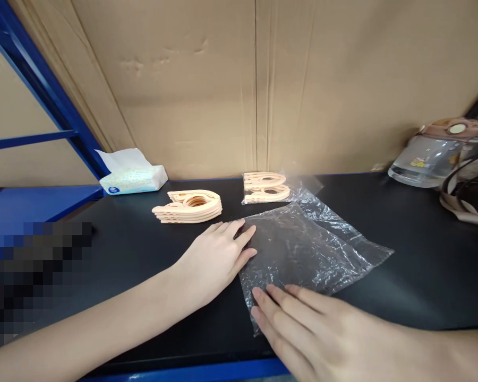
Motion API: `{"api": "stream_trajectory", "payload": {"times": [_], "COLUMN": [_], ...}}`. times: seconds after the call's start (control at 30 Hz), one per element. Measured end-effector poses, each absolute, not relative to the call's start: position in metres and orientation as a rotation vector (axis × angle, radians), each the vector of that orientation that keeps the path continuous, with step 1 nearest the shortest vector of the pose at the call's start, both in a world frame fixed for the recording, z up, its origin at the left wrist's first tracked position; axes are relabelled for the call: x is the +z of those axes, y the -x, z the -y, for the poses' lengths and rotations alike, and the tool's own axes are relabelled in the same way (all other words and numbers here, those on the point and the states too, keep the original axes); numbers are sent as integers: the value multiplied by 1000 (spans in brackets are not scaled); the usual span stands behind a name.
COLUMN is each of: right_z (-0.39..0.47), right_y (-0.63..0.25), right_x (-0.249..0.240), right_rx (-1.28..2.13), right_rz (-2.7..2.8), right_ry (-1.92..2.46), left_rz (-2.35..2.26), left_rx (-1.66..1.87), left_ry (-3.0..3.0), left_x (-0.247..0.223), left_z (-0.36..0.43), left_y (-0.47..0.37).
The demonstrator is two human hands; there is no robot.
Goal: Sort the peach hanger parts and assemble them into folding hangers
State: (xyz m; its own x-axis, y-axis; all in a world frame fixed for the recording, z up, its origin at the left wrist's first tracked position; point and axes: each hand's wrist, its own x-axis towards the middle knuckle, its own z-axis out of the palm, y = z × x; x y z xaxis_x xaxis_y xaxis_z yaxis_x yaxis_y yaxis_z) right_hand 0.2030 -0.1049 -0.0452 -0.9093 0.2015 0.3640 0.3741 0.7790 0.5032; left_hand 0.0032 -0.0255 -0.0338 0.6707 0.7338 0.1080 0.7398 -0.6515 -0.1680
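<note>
A clear plastic bag (290, 246) lies flat on the black tabletop, its sheet wrinkled toward the right. On the bag's left edge rests my left hand (223, 249), fingers stretched out. My right hand (318, 329) lies over the bag's near edge with its fingers extended and flat. Just beyond my left hand sits a stack of several cream-coloured folding hangers (189, 207). Behind the bag, more cream hangers (266, 187) lie inside another clear bag.
A tissue pack (133, 178) stands at the back left near a blue metal frame (51, 79). At the back right are a clear water bottle (424, 159) with a brown lid and a dark bag with straps (466, 185). Cardboard (183, 90) walls the rear.
</note>
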Motion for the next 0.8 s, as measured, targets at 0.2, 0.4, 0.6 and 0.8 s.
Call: {"api": "stream_trajectory", "payload": {"times": [0.2,0.4,0.6,0.8], "right_z": [109,70,4,13], "right_y": [-198,-222,-287,-288], "right_x": [-37,11,17,-3], "right_rx": [-753,14,64,195], "right_rz": [2716,2759,2717,2767], "right_ry": [396,340,1296,1291], "left_rz": [1258,1423,1463,1353], "left_rx": [57,274,333,242], "left_ry": [2830,3028,3126,3174], "left_x": [-35,-20,-14,-16], "left_z": [28,30,25,20], "left_y": [6,12,22,23]}}
